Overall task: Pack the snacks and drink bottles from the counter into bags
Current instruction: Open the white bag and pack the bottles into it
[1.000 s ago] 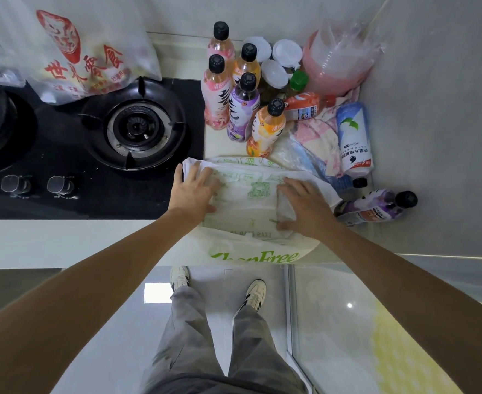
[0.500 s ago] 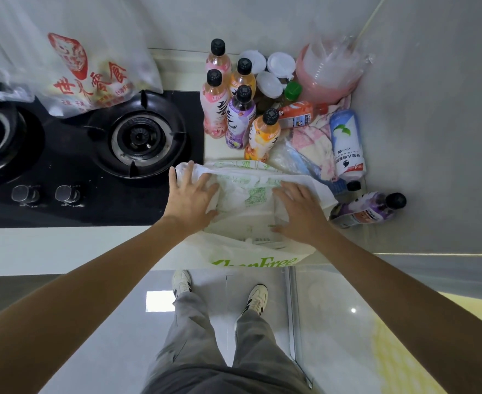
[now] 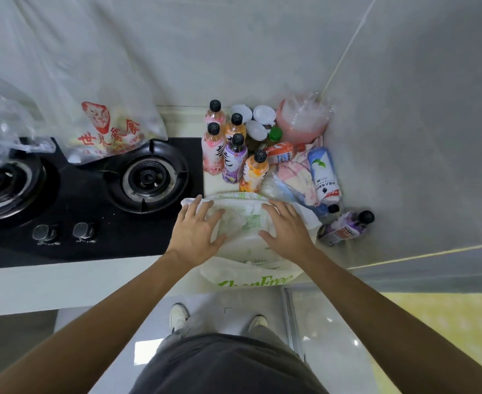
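A white plastic bag with green print [image 3: 245,226] lies on the counter edge and hangs over the front. My left hand [image 3: 197,228] rests flat on its left side, my right hand [image 3: 286,230] flat on its right side, fingers spread. Behind the bag stand several drink bottles: a pink one [image 3: 213,150], a purple one [image 3: 234,160] and an orange one [image 3: 255,172]. A white bottle [image 3: 323,173] and a purple bottle [image 3: 344,227] lie on their sides at the right. Clear-wrapped snack packets [image 3: 283,186] lie between them.
A black gas hob [image 3: 86,200] with two burners fills the counter's left. A clear bag with red characters [image 3: 106,132] stands behind it. White-lidded jars [image 3: 255,129] and a pink bag of cups [image 3: 302,120] sit in the back corner. A grey wall closes the right side.
Both hands have drawn a little closer together on the bag and bunched its top layer. The camera has tilted so the counter sits lower in view.
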